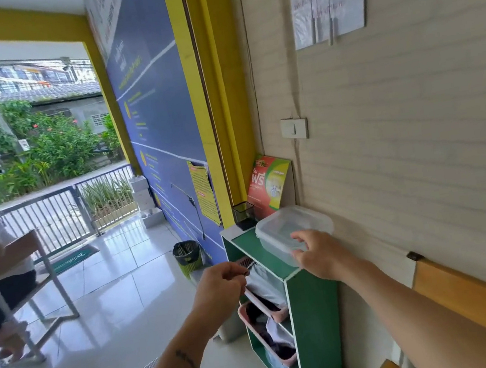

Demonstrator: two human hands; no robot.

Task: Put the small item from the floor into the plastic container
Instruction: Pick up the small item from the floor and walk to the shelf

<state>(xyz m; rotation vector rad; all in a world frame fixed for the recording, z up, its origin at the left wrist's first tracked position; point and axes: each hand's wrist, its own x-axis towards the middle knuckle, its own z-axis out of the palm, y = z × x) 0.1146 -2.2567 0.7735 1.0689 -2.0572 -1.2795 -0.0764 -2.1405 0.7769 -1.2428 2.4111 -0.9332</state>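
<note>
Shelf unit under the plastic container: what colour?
Green with white edges, shelf unit, head view.

Both arms are stretched forward, bare to the elbow.
The left hand (pixel 218 289) is held with fingertips pinched together, knuckles up; the right hand (pixel 322 253) is extended further, its fingers curled downward.

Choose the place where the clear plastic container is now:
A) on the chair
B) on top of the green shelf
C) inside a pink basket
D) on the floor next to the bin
B: the plastic container sits on the top of the green shelf, with the right hand touching its near edge.
</note>
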